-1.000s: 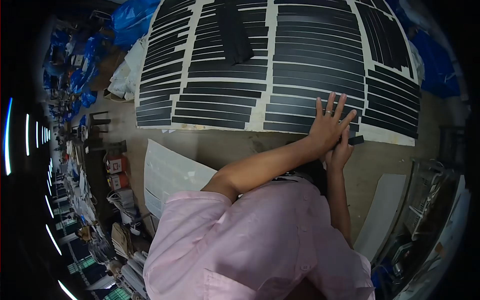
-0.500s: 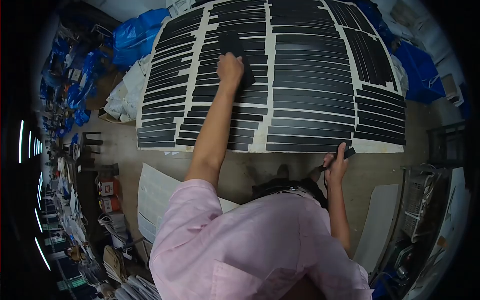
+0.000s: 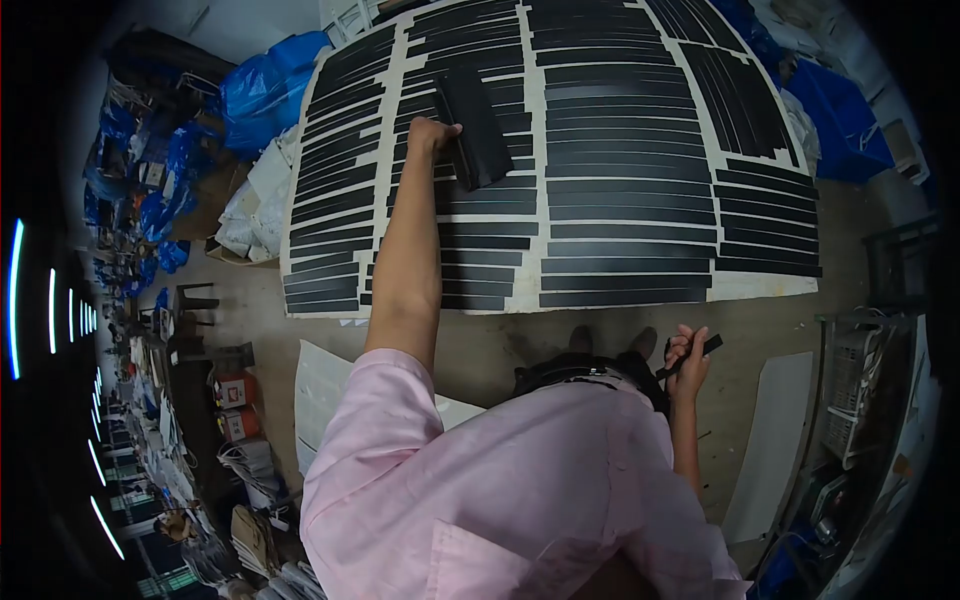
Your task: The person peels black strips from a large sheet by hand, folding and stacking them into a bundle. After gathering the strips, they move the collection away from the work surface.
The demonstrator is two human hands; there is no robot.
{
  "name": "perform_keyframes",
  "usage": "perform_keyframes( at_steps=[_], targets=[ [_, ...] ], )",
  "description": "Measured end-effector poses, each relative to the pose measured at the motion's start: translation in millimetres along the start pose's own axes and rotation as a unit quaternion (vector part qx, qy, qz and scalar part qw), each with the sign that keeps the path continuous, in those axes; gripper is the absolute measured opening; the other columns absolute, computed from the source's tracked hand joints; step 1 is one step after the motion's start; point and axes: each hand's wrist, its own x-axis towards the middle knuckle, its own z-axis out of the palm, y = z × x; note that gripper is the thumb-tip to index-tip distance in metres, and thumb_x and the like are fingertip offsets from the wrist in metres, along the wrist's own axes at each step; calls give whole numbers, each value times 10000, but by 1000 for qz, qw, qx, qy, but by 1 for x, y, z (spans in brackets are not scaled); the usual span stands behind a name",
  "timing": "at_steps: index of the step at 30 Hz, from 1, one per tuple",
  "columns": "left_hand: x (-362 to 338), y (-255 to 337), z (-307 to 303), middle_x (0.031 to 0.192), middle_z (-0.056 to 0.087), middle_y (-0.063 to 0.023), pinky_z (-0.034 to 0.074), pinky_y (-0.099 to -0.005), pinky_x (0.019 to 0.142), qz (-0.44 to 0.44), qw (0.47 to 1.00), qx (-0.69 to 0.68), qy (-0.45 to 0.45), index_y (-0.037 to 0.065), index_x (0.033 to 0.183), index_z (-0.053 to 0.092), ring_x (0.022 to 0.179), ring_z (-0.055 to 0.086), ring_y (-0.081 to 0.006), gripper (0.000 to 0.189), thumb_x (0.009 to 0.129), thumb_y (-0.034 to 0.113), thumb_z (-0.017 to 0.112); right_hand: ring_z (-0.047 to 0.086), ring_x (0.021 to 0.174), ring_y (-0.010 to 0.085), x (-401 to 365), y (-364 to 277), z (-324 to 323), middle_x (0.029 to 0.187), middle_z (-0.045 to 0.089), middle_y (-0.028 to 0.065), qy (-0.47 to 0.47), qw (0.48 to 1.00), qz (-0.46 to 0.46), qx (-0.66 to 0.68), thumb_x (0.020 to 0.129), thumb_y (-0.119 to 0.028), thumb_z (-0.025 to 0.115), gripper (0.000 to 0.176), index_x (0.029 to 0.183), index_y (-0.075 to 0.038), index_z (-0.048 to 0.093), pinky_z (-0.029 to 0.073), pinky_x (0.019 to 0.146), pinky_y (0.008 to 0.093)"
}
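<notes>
A broad board (image 3: 760, 287) is covered with rows of black strips (image 3: 625, 222), laid side by side in columns. Over the second column from the left, my left hand (image 3: 430, 133) grips the left edge of a thick black bundle (image 3: 478, 130), its thumb on the near face and the other fingers hidden behind. The bundle leans at a slant across the strips. My right hand (image 3: 688, 365) is off the board's near edge, closed around a short black strip (image 3: 712, 344) whose end sticks out to the right.
Blue bags (image 3: 268, 85) and a white sack (image 3: 255, 205) lie left of the board. A blue bin (image 3: 838, 125) stands to its right. On the floor lie pale sheets (image 3: 770, 440); a rack with a white basket (image 3: 845, 405) is at the right. Boxes (image 3: 237, 390) sit at the left.
My left hand has shifted left to the bundle's edge, and the bundle has turned to show its broad face. My right hand has moved back from the board's edge with the strip.
</notes>
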Motion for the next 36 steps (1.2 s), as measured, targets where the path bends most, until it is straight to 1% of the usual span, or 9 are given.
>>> perform_keyframes(
  at_steps=[4, 7, 8, 9, 12, 16, 19, 31, 36],
  targets=[
    [-30, 9, -11, 637, 580, -96, 445, -362, 588, 52, 996, -69, -18, -8, 635, 573, 568, 519, -225, 286, 683, 193, 770, 487, 432, 88, 6, -7, 2, 627, 569, 58, -4, 1000, 13, -2, 929, -391, 443, 453, 921, 40, 583, 358, 351, 195],
    [-38, 11, -19, 639, 597, -105, 444, -393, 591, 160, 952, 258, 28, 32, 672, 614, 573, 566, -229, 259, 777, 263, 665, 490, 427, 88, 11, -5, 0, 626, 576, 53, 10, 999, 27, -21, 914, -405, 471, 456, 908, 35, 589, 354, 354, 193],
    [-21, -2, -16, 648, 618, -103, 450, -374, 553, 113, 976, 184, 14, 23, 651, 614, 562, 582, -206, 265, 824, 222, 595, 490, 423, 88, 11, -5, -2, 628, 580, 51, 13, 999, 38, -26, 909, -405, 482, 450, 900, 31, 596, 348, 354, 192],
    [-27, -8, -15, 656, 629, -105, 461, -321, 500, 66, 987, -140, -35, 8, 684, 609, 521, 573, -170, 257, 847, 194, 539, 490, 419, 88, 8, -7, -1, 630, 584, 49, 26, 998, 47, -29, 904, -405, 494, 444, 891, 26, 602, 343, 354, 191],
    [-67, 30, -27, 683, 626, -81, 432, -225, 427, 169, 976, -138, 26, 1, 882, 578, 488, 536, -107, 249, 906, 222, 466, 497, 434, 74, -4, -23, -3, 651, 592, 54, 8, 998, -12, -58, 899, -338, 523, 375, 902, 26, 614, 349, 366, 181],
    [-225, 108, 38, 668, 592, -18, 384, -185, 485, 277, 894, -202, -290, 37, 887, 588, 518, 480, -62, 265, 928, 274, 476, 506, 452, 72, -19, -72, 25, 678, 599, 62, -42, 990, -90, -97, 899, -251, 535, 303, 906, 43, 610, 351, 376, 168],
    [-321, 112, 113, 678, 614, -26, 411, -215, 531, 347, 816, -47, -460, 9, 824, 615, 579, 524, -76, 211, 884, 198, 541, 528, 476, 69, -14, -100, 40, 682, 608, 66, -44, 983, -175, -38, 881, -200, 564, 242, 838, 35, 606, 355, 381, 168],
    [-388, 136, 231, 676, 614, -27, 411, -209, 518, 316, 809, 32, -495, -3, 743, 611, 591, 537, -56, 227, 864, 188, 590, 614, 548, 122, 31, -135, -18, 646, 608, 77, 0, 984, -172, -43, 835, -140, 620, 185, 727, -3, 559, 377, 384, 181],
    [-383, 162, 244, 691, 621, -31, 429, -202, 565, 197, 810, -62, -549, -15, 850, 624, 604, 559, -73, 241, 911, 183, 501, 615, 555, 135, 62, -151, -41, 658, 602, 80, -14, 990, -137, 20, 841, -146, 613, 181, 748, -2, 553, 376, 383, 183]
  ],
)
